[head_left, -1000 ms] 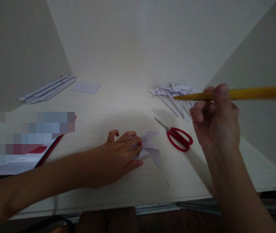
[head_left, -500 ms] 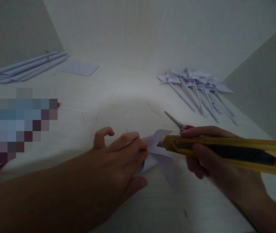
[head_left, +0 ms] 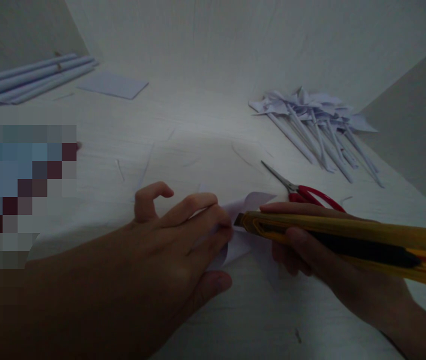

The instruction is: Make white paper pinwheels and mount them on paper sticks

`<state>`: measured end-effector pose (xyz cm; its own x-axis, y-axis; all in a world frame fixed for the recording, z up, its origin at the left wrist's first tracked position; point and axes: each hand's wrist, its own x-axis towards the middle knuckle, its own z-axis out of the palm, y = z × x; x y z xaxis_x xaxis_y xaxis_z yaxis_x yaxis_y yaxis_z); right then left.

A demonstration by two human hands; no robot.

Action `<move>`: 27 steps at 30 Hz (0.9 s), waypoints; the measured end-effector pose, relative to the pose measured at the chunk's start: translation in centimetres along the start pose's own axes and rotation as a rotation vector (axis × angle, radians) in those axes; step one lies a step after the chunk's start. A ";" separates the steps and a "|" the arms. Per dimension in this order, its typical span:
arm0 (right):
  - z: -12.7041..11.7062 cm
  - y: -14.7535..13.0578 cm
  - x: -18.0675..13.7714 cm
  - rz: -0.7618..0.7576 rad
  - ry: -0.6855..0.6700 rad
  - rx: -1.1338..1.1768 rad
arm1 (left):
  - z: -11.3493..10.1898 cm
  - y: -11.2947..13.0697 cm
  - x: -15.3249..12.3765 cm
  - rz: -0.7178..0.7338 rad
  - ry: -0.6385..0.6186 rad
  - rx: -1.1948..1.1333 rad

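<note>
My table (head_left: 205, 135) is pale wood grain. A folded paper piece (head_left: 243, 220) lies on it near the front, with red scissors (head_left: 303, 190) just beyond. Far right lies a heap of paper pinwheels (head_left: 318, 125) on rolled sticks. Far left lie rolled paper tubes (head_left: 29, 80), and a flat sheet (head_left: 113, 85) beside them. Thin slivers (head_left: 143, 170) are scattered mid-table.

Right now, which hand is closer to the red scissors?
Right. The right hand, gripping the yellow knife, sits just in front of the red scissors; the left hand presses folded paper farther left.
</note>
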<state>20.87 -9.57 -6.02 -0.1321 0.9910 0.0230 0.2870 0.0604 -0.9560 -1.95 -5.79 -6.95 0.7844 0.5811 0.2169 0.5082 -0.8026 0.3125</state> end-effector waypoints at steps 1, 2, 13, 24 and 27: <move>0.1 0.0 0.0 -0.004 0.008 -0.006 | 0.0 0.0 0.0 -0.007 -0.008 -0.003; 0.1 0.0 0.0 -0.009 0.016 -0.016 | 0.0 0.1 0.0 -0.015 -0.019 -0.007; 0.6 -1.0 0.1 -0.091 0.134 -0.362 | -0.7 0.3 0.4 0.040 0.049 0.025; 0.6 -1.1 0.3 -0.135 0.086 -0.537 | -1.9 -0.6 0.8 0.097 0.029 0.087; 0.6 -0.9 0.2 -0.142 0.122 -0.593 | -1.8 -0.7 0.9 0.136 0.022 0.089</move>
<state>20.05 -9.48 -5.28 -0.1083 0.9728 0.2050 0.7573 0.2143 -0.6169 -2.27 -4.44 -5.32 0.8405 0.4686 0.2718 0.4284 -0.8821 0.1959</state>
